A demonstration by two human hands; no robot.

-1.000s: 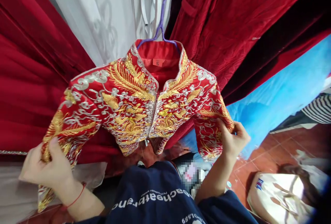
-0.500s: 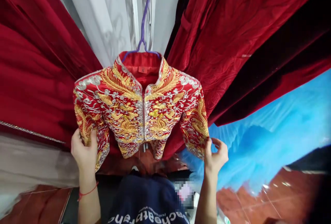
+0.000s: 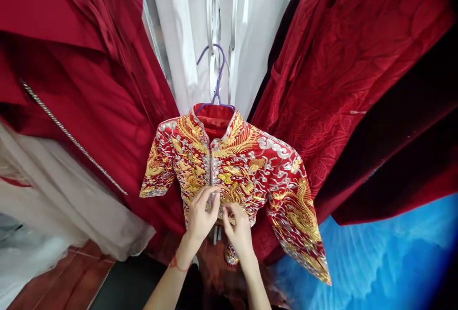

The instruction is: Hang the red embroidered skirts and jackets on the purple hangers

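A short red jacket [image 3: 257, 176], thickly embroidered in gold and silver, hangs by its stand collar from a purple hanger [image 3: 219, 81]. My left hand [image 3: 203, 217] is at the lower front opening, thumb and forefinger pinched together at the jacket's edge. Close beside it, slightly lower, my right hand [image 3: 239, 231] makes a similar pinch on the other side of the opening. What lies between the fingertips is too small to see clearly. Both sleeves hang loose, away from my hands.
Red gowns [image 3: 118, 105] hang at the left, and patterned red garments [image 3: 332, 71] at the right. White garments [image 3: 265, 38] are behind the hanger. Blue fluffy fabric [image 3: 358, 262] lies low on the right. Pale tulle [image 3: 82, 195] falls toward the red-brown floor tiles [image 3: 64, 276].
Both hands have let go of the sleeves and moved inward to the lower front of the jacket. The jacket and hanger now appear lower and farther right in view.
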